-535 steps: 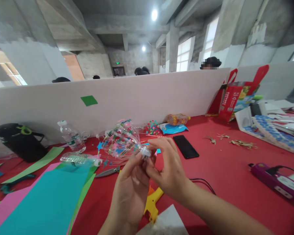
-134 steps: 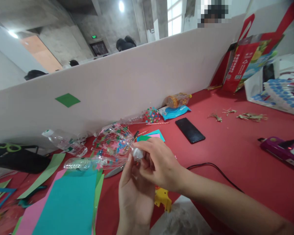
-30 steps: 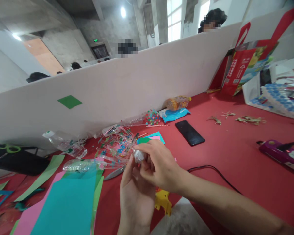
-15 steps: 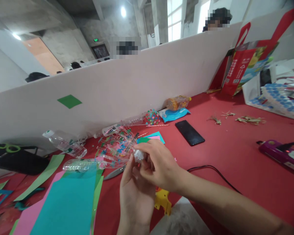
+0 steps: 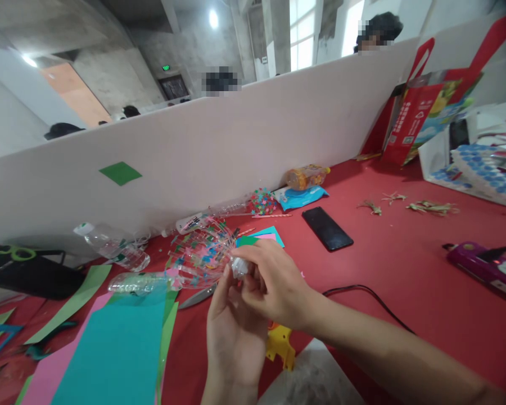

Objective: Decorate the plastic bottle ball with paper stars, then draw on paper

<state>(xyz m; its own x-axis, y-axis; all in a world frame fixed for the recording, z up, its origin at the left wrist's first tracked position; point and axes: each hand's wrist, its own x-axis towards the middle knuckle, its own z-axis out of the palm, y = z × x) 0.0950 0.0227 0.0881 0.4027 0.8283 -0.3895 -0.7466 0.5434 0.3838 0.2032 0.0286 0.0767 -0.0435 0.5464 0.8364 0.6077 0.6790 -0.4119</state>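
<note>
A clear plastic bottle (image 5: 202,253), cut into thin curved strips and dotted with colored stars, points away to the left. At its neck end is a whitish cap-like piece (image 5: 239,268). My left hand (image 5: 236,332) comes from below, fingers closed around this end. From the right, my right hand (image 5: 274,281) pinches at the same piece, with several fingertips hidden behind it. Under the strips lies a scissor-like blade (image 5: 197,297), partly covered. A yellow plastic tool (image 5: 280,346) rests on the red table just behind my left wrist.
Teal paper sheets (image 5: 113,343) lie at the left, near a clear bottle (image 5: 113,247) and a black case (image 5: 29,273). A phone (image 5: 327,228), a black cable (image 5: 371,298) and a purple device (image 5: 484,267) are to the right. A white partition (image 5: 219,152) rises behind.
</note>
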